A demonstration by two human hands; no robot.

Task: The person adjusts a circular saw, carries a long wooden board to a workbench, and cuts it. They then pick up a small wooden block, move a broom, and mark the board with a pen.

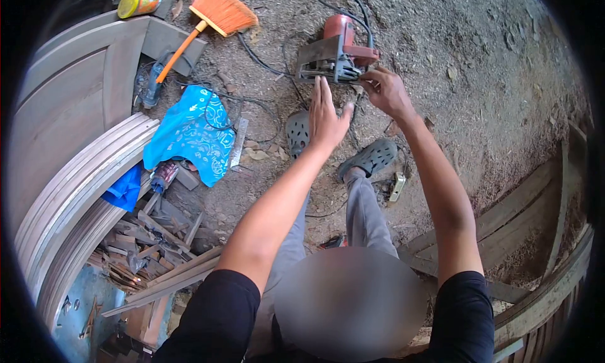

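The red power saw [337, 48] is set on the dirt floor [491, 79], at 12 o'clock from the hands. The left hand [324, 114] is held flat and empty. The right hand [386, 92] is curled at the saw's 4 o'clock corner; its grip cannot be determined.

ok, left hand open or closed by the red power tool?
Open. The left hand is flat, fingers straight and together, tips by the red power tool, wrapped around nothing.
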